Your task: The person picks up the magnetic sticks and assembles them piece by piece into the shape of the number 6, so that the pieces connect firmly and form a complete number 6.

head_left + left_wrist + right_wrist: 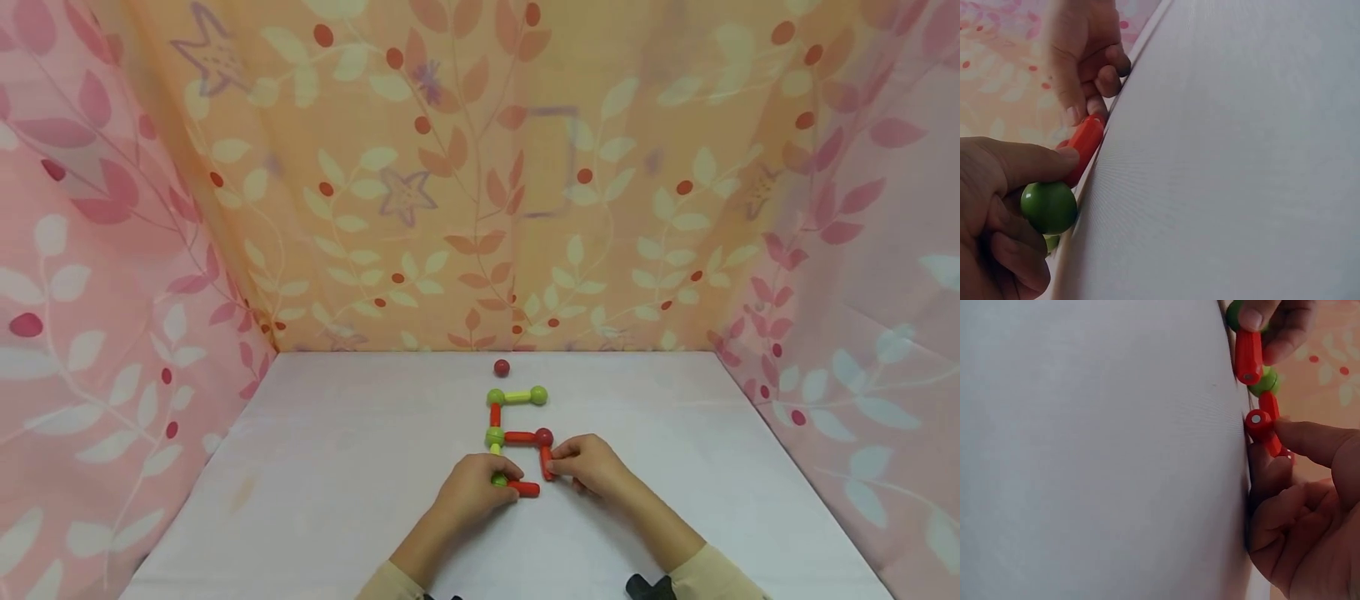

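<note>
A figure of magnetic rods and balls lies on the white table. Its lower-left green ball (1049, 207) sits between the fingers of my left hand (474, 487), which pinches it where a red rod (527, 489) joins. That rod points right. My right hand (592, 465) pinches another red rod (547, 463) between thumb and finger. This rod runs down from a red ball (543, 437), its bare metal-tipped end (1256, 419) showing in the right wrist view. The two red rods' free ends stand a little apart. My left fingers partly hide a yellow-green rod (495, 449).
Farther up the figure are a middle green ball (494, 436), a horizontal red rod (519, 437), an upright red rod (495, 415), and two green balls joined by a yellow-green rod (517, 397). Beyond lies a loose red ball (502, 367). Patterned curtains (480, 183) enclose the table.
</note>
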{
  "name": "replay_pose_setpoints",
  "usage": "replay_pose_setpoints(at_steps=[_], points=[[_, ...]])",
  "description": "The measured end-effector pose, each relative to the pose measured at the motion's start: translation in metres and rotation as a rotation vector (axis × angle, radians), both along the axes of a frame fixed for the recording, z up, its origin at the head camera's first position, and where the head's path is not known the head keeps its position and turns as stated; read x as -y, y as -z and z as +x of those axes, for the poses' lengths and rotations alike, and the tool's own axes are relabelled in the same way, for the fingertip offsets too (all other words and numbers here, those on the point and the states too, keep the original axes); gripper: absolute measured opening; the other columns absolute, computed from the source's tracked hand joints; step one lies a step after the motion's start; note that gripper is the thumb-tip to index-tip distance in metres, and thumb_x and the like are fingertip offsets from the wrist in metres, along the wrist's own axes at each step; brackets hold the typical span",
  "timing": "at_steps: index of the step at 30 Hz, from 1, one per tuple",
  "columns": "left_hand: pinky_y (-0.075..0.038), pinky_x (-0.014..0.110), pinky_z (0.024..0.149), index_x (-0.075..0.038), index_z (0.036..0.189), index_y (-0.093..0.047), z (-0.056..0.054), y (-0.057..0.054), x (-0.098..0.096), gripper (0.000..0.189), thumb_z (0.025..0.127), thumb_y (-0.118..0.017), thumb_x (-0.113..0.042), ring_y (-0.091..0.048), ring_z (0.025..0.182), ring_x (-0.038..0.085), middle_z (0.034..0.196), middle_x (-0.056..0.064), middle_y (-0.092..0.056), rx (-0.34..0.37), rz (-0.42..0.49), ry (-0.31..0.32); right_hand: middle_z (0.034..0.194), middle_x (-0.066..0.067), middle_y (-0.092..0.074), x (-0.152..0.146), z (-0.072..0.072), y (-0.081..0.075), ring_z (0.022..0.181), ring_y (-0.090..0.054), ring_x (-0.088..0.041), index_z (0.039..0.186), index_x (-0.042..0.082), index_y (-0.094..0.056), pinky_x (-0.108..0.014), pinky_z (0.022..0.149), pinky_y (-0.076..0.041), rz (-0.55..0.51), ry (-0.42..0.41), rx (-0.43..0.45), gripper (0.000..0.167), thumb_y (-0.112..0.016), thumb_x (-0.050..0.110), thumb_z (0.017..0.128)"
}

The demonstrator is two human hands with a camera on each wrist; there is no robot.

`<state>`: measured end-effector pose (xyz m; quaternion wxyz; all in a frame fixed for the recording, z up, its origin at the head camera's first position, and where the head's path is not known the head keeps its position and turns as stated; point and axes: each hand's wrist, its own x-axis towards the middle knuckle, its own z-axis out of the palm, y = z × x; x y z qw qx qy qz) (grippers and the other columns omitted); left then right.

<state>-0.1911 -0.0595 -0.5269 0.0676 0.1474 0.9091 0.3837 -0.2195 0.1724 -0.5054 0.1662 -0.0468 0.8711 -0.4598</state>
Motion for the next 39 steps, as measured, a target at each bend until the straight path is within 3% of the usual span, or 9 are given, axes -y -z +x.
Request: replay_pose_setpoints(at_steps=[4,9,17,22,26,31,36,39], points=[[-0.042,0.032,0.071,-0.04,0.084,-0.068,0.0,0.001,0.001,0.019,0.071,-0.077,-0.029,-0.05,0.079,0.005,0.083,-0.023,-0.059,0.018,0.024,-0.004,0.068,-0.005,-0.062,-0.001,-0.005,-0.009,0.048,-0.049,-0.015,0.083,0.014,-0.07,-0.026,0.045,-0.039,0.108,-0.071,-0.028,0.018,-0.072,0.032,0.077],[-0.042,0.033,0.075,-0.037,0.087,-0.069,0.0,0.002,0.002,0.021,0.069,-0.078,-0.027,-0.052,0.081,0.004,0.084,-0.022,-0.061,0.009,0.055,0.001,0.071,-0.007,-0.062,-0.002,-0.021,-0.035,0.052,-0.05,-0.016,0.08,0.014,-0.069,-0.028,0.046,-0.041,0.199,-0.164,-0.051,0.014,-0.071,0.028,0.078],[-0.042,0.035,0.074,-0.036,0.088,-0.07,0.003,-0.002,0.004,0.024,0.069,-0.079,-0.024,-0.051,0.083,0.007,0.084,-0.021,-0.06,0.049,0.053,-0.016,0.077,0.005,-0.063,0.013,-0.076,-0.082,0.069,-0.057,-0.016,0.089,0.018,-0.068,-0.03,0.061,-0.048,0.249,-0.339,-0.257,0.014,-0.073,0.025,0.077],[-0.042,0.035,0.073,-0.037,0.086,-0.069,0.002,-0.001,0.001,0.023,0.069,-0.079,-0.025,-0.05,0.081,0.007,0.083,-0.021,-0.059,0.092,0.056,-0.039,0.081,0.007,-0.064,0.027,-0.11,-0.097,0.077,-0.058,-0.014,0.09,0.023,-0.069,-0.028,0.066,-0.049,0.261,-0.386,-0.355,0.013,-0.072,0.028,0.078],[-0.043,0.034,0.072,-0.037,0.086,-0.069,0.003,0.0,-0.001,0.023,0.069,-0.079,-0.026,-0.05,0.081,0.008,0.084,-0.021,-0.059,0.098,0.059,-0.04,0.086,0.006,-0.064,0.037,-0.135,-0.098,0.08,-0.058,-0.015,0.091,0.022,-0.068,-0.029,0.069,-0.049,0.224,-0.374,-0.401,0.015,-0.072,0.028,0.078],[-0.042,0.034,0.071,-0.04,0.082,-0.067,0.004,-0.002,-0.001,0.023,0.069,-0.079,-0.025,-0.05,0.081,0.008,0.082,-0.021,-0.058,0.085,0.047,-0.053,0.088,0.004,-0.063,0.05,-0.159,-0.091,0.082,-0.057,-0.017,0.093,0.022,-0.066,-0.031,0.07,-0.048,0.176,-0.284,-0.38,0.016,-0.072,0.029,0.079],[-0.041,0.033,0.071,-0.039,0.084,-0.068,0.005,-0.003,0.0,0.022,0.069,-0.078,-0.025,-0.05,0.08,0.006,0.082,-0.021,-0.059,0.036,0.04,-0.037,0.096,0.003,-0.063,0.059,-0.177,-0.069,0.088,-0.056,-0.017,0.101,0.02,-0.066,-0.033,0.074,-0.047,0.143,-0.192,-0.372,0.025,-0.072,0.029,0.078],[-0.042,0.033,0.073,-0.037,0.085,-0.069,0.004,-0.003,0.0,0.021,0.07,-0.077,-0.025,-0.051,0.08,0.005,0.082,-0.021,-0.059,0.036,0.04,-0.025,0.1,-0.004,-0.064,0.061,-0.184,-0.05,0.093,-0.056,-0.021,0.105,0.01,-0.064,-0.036,0.079,-0.046,0.14,-0.165,-0.389,0.031,-0.072,0.024,0.078]])
